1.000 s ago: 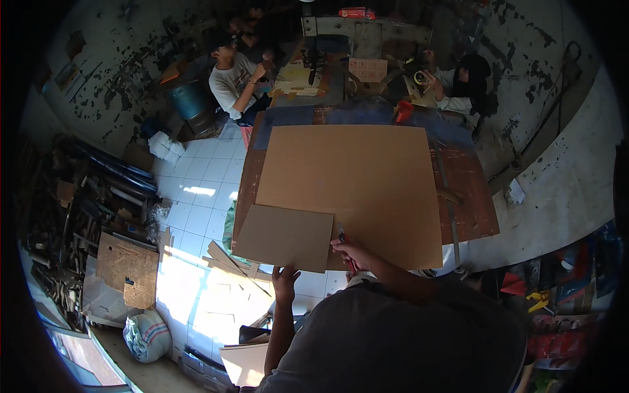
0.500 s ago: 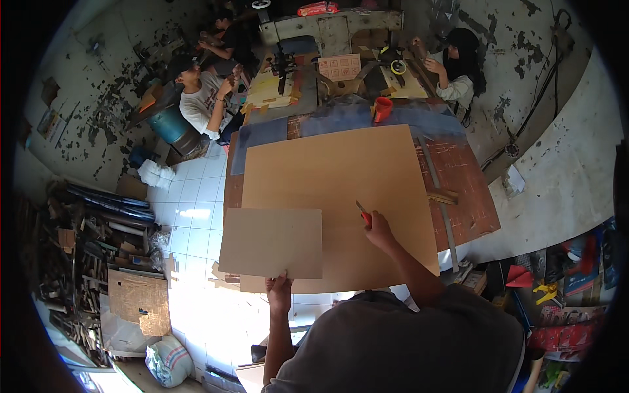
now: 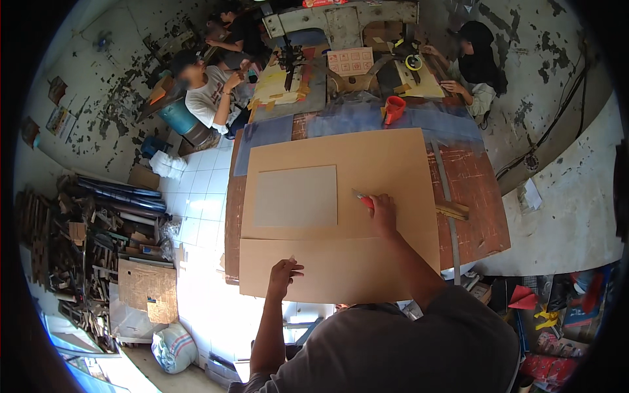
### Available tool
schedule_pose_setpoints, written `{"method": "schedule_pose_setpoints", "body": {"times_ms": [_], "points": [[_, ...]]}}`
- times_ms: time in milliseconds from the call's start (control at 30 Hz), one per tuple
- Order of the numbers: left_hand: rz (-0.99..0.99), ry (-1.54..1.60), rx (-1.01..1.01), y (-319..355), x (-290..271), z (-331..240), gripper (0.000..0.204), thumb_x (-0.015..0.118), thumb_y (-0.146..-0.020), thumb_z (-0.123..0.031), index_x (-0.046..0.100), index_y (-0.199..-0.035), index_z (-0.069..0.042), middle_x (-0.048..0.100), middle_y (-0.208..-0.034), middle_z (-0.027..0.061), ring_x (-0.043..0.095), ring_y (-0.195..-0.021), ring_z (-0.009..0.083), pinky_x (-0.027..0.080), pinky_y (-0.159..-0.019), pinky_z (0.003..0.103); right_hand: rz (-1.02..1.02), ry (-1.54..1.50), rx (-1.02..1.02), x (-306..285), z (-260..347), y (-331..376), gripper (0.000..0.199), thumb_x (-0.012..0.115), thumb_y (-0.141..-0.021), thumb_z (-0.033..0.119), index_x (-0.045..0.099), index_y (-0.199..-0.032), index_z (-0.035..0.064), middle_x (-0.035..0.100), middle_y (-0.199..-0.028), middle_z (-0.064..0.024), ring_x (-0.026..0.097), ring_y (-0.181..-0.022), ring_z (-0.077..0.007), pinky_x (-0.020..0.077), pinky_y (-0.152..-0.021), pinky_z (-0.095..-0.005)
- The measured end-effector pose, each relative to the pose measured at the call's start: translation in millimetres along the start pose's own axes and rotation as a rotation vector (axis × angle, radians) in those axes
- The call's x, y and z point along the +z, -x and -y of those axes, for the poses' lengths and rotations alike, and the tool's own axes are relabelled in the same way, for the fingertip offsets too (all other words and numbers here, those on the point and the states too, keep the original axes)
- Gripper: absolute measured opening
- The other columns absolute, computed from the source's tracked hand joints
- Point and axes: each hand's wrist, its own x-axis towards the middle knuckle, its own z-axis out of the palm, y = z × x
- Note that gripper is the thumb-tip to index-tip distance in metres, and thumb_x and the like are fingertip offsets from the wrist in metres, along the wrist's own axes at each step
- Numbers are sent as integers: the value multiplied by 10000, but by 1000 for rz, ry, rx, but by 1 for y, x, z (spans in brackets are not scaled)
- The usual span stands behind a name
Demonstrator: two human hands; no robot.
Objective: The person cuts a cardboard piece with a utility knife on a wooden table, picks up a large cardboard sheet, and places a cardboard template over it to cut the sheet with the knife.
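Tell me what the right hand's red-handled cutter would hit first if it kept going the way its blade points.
The right hand points the red-handled cutter up and to the left across the large cardboard sheet. Going straight on, it would probably first meet the right edge of the grey board lying flat on that sheet.

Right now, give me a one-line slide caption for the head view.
Right hand holds a red cutter on a large cardboard sheet; left hand presses its near edge.

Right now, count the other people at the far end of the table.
3. One in a white shirt sits at the far left corner, one in dark clothes behind them, one in black at the far right. Others may be hidden.
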Motion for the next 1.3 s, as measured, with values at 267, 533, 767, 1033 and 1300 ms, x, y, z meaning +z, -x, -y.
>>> {"method": "schedule_pose_setpoints", "body": {"times_ms": [267, 533, 767, 1033, 1300], "points": [[-458, 192, 7, 43, -44, 74, 300, 706, -1029, -322, 668, -1022, -24, 671, -803, 54, 590, -609, 99, 378, -490, 232, -81, -74, -92, -2, -13, 18, 496, 753, -909, 119, 568, -1361, 31, 597, -1220, -199, 582, -1154, -412, 484, -989, -544], [-923, -289, 449, 20, -143, 130, 259, 711, -992, -188, 716, -1161, 8, 733, -1046, 175, 679, -941, 311, 553, -840, 424, -149, -14, 15, -54, -37, 84, 463, 711, -929, 66, 556, -1361, 5, 603, -1266, -213, 576, -1191, -429, 477, -1018, -530], [-713, -355, 167, -11, -203, 147, 493, 717, -975, -337, 598, -1380, -82, 752, -1111, 251, 734, -1015, 410, 558, -858, 491, -161, 255, 334, -107, -72, 209, 535, 735, -912, 141, 538, -1397, 31, 560, -1283, -272, 576, -1180, -468, 503, -972, -562], [-586, -439, 570, 9, -220, 146, 326, 608, -1000, -138, 640, -1317, -65, 715, -818, 180, 693, -702, 293, 538, -669, 416, -78, 201, 798, -110, -119, 266, 704, 753, -914, 483, 569, -1395, 3, 650, -1206, -306, 638, -1153, -515, 525, -973, -579], [-70, 253, 267, 53, -275, 213, 74, 710, -1003, -64, 654, -1052, -55, 727, -954, 6, 668, -873, 90, 510, -793, 269, 7, 56, 607, -224, -39, 254, 520, 678, -1015, 478, 732, -1105, -32, 770, -1000, -183, 728, -916, -299, 554, -840, -423]]}}
